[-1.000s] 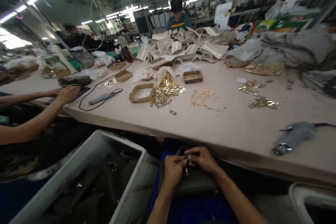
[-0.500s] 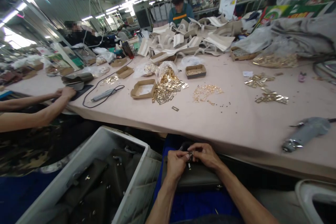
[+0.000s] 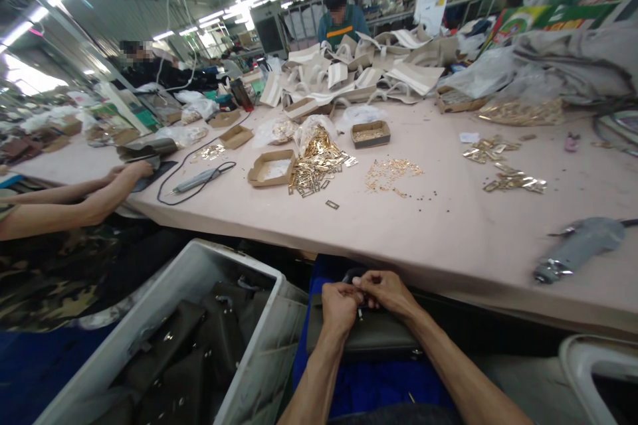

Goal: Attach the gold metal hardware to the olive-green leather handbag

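Observation:
On my lap, over blue cloth (image 3: 399, 385), lies a dark olive bag (image 3: 379, 337) with small metal fittings. My left hand (image 3: 339, 305) and my right hand (image 3: 386, 291) meet above it, fingertips pinched close together. A small shiny metal piece (image 3: 360, 313) shows just under the fingers; what the fingertips grip is too small and covered to name. Part of a dark curved strap or handle (image 3: 353, 273) rises behind the hands.
A white bin (image 3: 264, 319) of dark bags stands at my left. The pink-covered table (image 3: 448, 239) bears gold metal frames (image 3: 314, 169), small gold parts (image 3: 393, 171), a cardboard tray (image 3: 269, 178) and a grey electric screwdriver (image 3: 581, 249). At left, a co-worker's hands (image 3: 132, 172) handle a dark piece.
My fingers have shifted slightly and drawn closer together over the bag, the left hand turning a little. The co-worker's hands at left have moved slightly.

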Tool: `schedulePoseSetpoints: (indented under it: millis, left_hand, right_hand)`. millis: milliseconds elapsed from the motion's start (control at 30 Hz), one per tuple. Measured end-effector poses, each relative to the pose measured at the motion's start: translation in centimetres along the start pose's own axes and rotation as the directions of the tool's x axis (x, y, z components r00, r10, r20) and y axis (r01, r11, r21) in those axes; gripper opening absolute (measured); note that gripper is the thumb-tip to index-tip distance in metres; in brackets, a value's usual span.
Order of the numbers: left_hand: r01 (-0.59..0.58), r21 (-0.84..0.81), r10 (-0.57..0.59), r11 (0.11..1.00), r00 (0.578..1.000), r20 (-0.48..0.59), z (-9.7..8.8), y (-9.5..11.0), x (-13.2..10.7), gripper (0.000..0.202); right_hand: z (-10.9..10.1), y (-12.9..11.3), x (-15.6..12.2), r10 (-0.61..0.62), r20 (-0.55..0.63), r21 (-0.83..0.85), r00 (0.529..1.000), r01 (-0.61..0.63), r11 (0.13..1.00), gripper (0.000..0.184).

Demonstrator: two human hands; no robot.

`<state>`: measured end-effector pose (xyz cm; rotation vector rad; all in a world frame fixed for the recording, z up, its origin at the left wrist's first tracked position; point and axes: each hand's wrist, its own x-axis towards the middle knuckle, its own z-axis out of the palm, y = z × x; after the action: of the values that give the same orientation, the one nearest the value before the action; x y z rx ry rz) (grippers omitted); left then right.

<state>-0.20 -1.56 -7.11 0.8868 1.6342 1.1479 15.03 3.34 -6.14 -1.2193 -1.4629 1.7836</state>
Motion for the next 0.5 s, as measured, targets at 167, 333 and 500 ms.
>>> schedulePoseSetpoints:
  millis: [167, 333, 500]
  left_hand:
    - [0.005, 0.013, -0.005, 1.000, 0.999, -0.040, 0.1, -0.4, 0.1, 0.010]
    - [-0.005, 0.040, 0.006, 0.999, 1.000, -0.027, 0.1, -0.4, 0.2, 0.011]
    - [-0.092, 0.155, 0.086, 0.984, 0.995, 0.045, -0.2, 1.4, -1.2, 0.012]
  right_hand:
    - [0.0, 0.9, 0.5, 0.020, 0.037, 0.214, 0.999, -0.027, 0.976, 0.047]
    - [-0.2, 1.1, 0.2, 0.001, 0.034, 0.190, 0.999, -0.008, 0.982, 0.033]
    - [-0.3, 0.8, 0.1, -0.009, -0.021, 0.126, 1.000, 0.012, 0.992, 0.032]
